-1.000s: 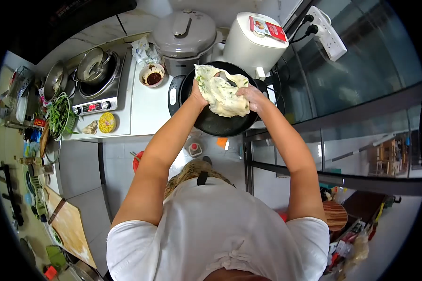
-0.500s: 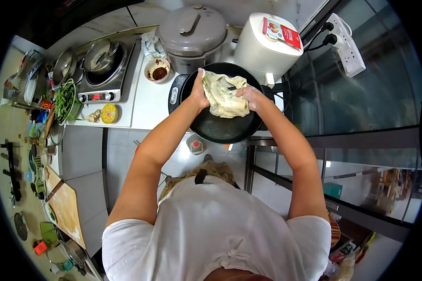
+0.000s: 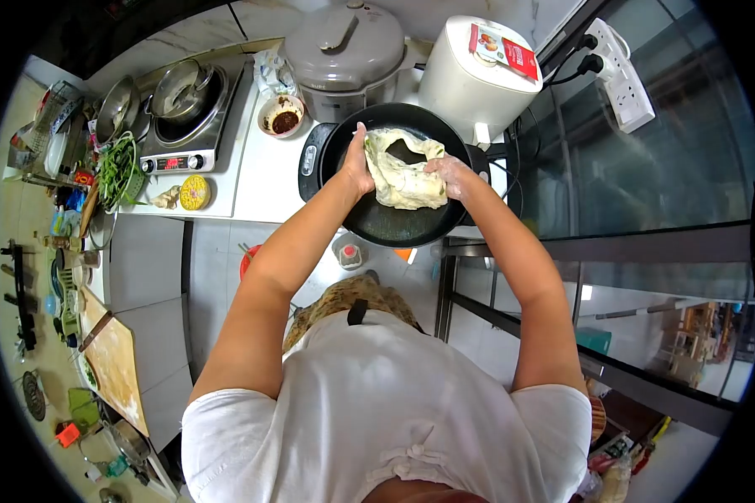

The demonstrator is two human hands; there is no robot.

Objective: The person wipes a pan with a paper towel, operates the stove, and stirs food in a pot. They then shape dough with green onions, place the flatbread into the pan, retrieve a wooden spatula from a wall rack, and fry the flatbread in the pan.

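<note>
A pale sheet of dough (image 3: 404, 186) with green flecks hangs between my two hands, over a round black electric pan (image 3: 394, 228). The dough has a large hole in its upper part, and the dark pan shows through it. My left hand (image 3: 357, 165) grips the dough's left edge, thumb side up. On the other side, my right hand (image 3: 455, 174), whitened with flour, pinches the right edge. Whether the dough's lower side touches the pan I cannot tell.
Behind the pan stand a grey pressure cooker (image 3: 344, 63) and a white appliance (image 3: 476, 80) with a red packet on top. A small bowl of dark sauce (image 3: 282, 117) sits left, near an induction cooker (image 3: 184, 142) bearing a metal pot. A floury board (image 3: 113, 360) lies far left.
The hole in the dough has opened much wider, and the sheet now hangs more spread out. Both hands keep their hold at nearly the same places.
</note>
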